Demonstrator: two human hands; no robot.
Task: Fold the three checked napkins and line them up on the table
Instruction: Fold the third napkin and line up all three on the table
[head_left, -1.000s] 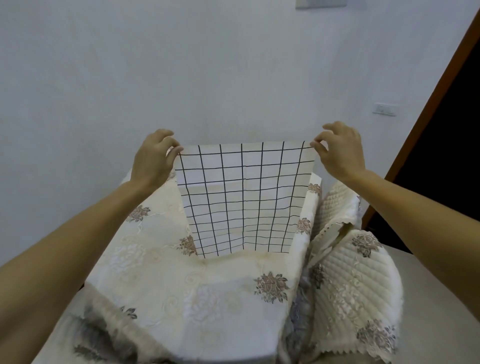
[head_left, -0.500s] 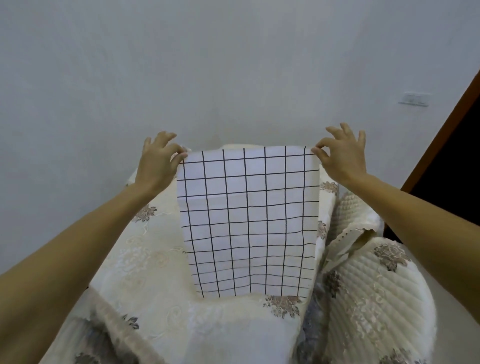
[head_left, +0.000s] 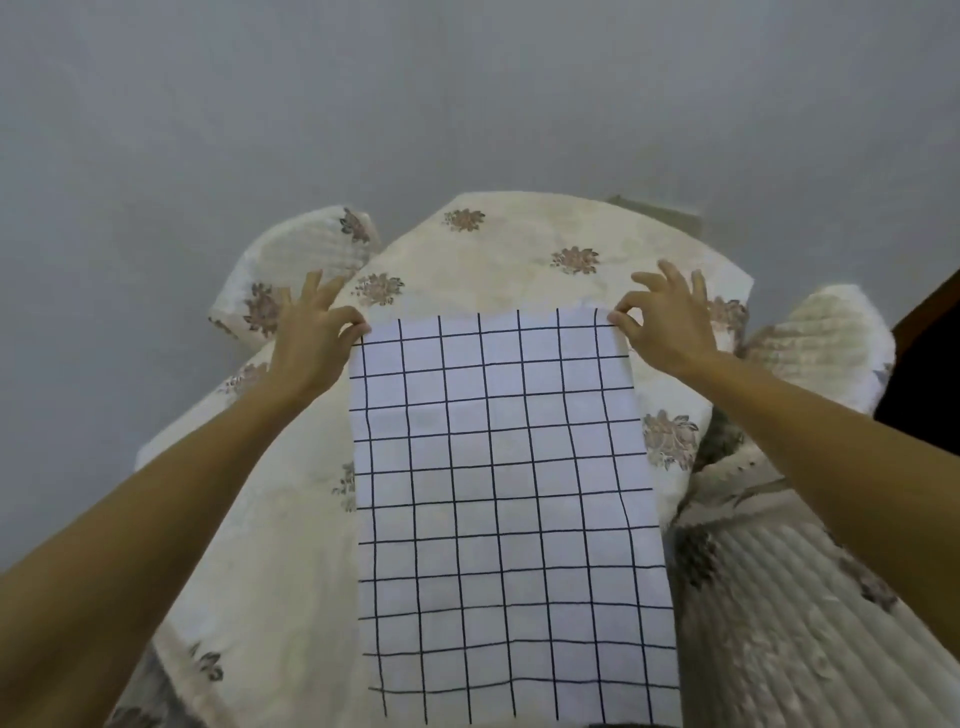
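Note:
One white napkin with a black check pattern (head_left: 509, 519) lies spread flat on the table, which is covered by a cream floral cloth (head_left: 519, 244). My left hand (head_left: 311, 338) pinches the napkin's far left corner between thumb and forefinger. My right hand (head_left: 670, 327) pinches the far right corner the same way, other fingers raised. The napkin's near edge reaches the bottom of the view. No other checked napkin is in sight.
Quilted cream chair covers stand at the far left (head_left: 291, 270) and at the right (head_left: 815, 353), with another at the near right (head_left: 779, 623). A plain grey wall (head_left: 467, 104) is behind the table. A dark doorway (head_left: 930, 364) lies at the right edge.
The napkin, held up by its two top corners before, has been lowered and laid out flat on the table. The view has tilted down.

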